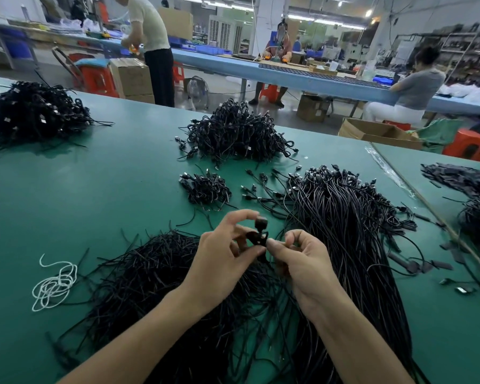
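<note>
Over a green table (94, 195), my left hand (222, 253) pinches a small coiled black cable bundle (258, 234) between thumb and fingers. My right hand (302, 256) meets it from the right, its curled fingers pinching the bundle's lower end, where a thin black tie seems to sit. Under both forearms lies a loose heap of thin black ties (155, 278). A thick sheaf of long black cables (341, 217) runs from beside my right hand toward the near edge.
Small bundled cables (208, 189) lie ahead, a bigger heap (239, 134) behind them, another heap (31, 112) far left. White string (53, 284) lies at left. More cable parts (466, 184) sit at right. Other people work at benches beyond.
</note>
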A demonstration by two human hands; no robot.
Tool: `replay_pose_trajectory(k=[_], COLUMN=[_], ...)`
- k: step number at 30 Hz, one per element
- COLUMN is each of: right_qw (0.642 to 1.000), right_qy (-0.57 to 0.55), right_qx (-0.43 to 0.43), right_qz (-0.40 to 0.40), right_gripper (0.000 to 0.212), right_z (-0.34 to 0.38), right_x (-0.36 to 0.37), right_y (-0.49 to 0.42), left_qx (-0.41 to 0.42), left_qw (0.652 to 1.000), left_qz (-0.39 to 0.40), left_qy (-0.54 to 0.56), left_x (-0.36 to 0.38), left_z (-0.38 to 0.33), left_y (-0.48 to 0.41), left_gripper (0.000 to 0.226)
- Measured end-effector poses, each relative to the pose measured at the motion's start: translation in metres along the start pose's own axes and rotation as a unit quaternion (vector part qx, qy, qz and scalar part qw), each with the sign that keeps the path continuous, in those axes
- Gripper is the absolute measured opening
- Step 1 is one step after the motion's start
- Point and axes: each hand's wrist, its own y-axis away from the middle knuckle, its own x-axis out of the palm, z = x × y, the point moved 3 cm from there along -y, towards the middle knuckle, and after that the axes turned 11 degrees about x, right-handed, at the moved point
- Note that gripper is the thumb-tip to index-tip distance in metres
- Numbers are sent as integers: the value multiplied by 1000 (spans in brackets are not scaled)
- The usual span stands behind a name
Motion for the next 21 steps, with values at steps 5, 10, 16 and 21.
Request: replay_pose_trajectory(k=[5, 10, 16, 21], right_qw=[992, 998, 994, 993], right_qy=[-103, -47, 13, 45], right_qx=[50, -24, -98, -90], right_qz=[45, 24, 49, 54], right_gripper=[33, 34, 31, 31], right_z=[-2, 8, 15, 4], right_x=[0, -6, 2, 7], right_y=[1, 3, 9, 11], left_qx=[290, 250, -65, -289], left_qw=[943, 953, 994, 905], left_qz=[-14, 74, 71, 25], left_qy=[-165, -152, 56, 311], left_x=[7, 17, 17, 17], left_z=[-4, -1, 5, 14], left_y=[13, 22, 12, 0], left_gripper=[12, 20, 50, 71])
